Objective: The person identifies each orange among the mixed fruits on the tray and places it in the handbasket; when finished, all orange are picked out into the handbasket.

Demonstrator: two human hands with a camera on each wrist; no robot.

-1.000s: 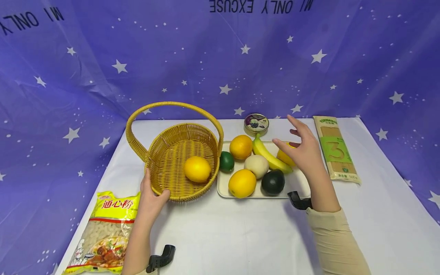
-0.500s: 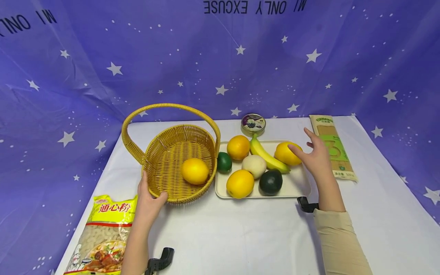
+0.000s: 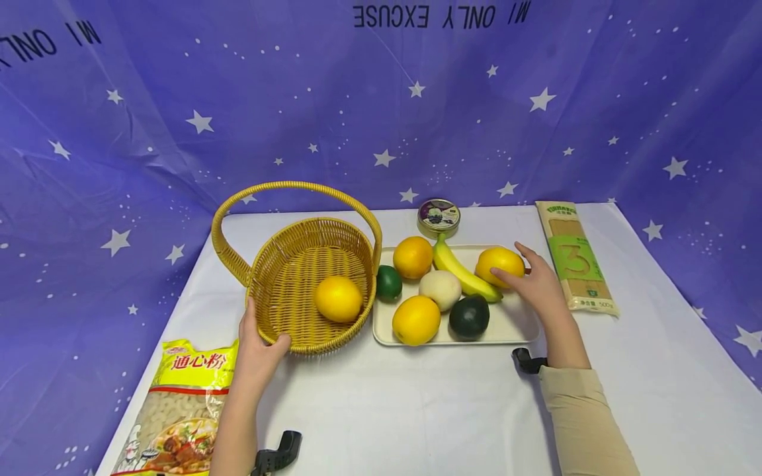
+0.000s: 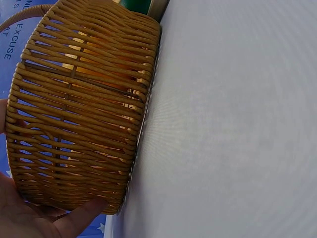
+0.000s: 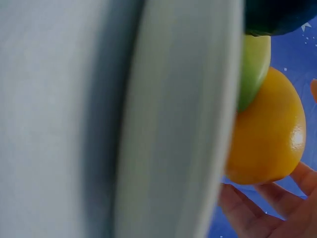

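A wicker basket [image 3: 309, 264] with a tall arched handle stands at the left, one oval yellow fruit [image 3: 338, 299] lying inside. My left hand [image 3: 259, 340] holds the basket's near left side; its fingers spread along the weave [image 4: 74, 124] in the left wrist view. At the right end of a cream tray [image 3: 512, 324] lies another oval yellow fruit [image 3: 499, 263]. My right hand [image 3: 538, 283] reaches around that fruit's right side, thumb in front. In the right wrist view, spread fingers sit against or just under the fruit [image 5: 272, 134], with a gap at the thumb.
The tray also bears a banana [image 3: 461, 268], an orange [image 3: 413, 258], a pale round fruit [image 3: 440, 289], dark green fruits [image 3: 469, 317] and another yellow one [image 3: 416, 320]. Around it are a round tin [image 3: 438, 217], a noodle pack [image 3: 577, 258] and a macaroni bag [image 3: 184, 403].
My right hand has moved from above the tray to the right, then down and in beside the yellow fruit. My left hand stays on the basket. The view shifted slightly.
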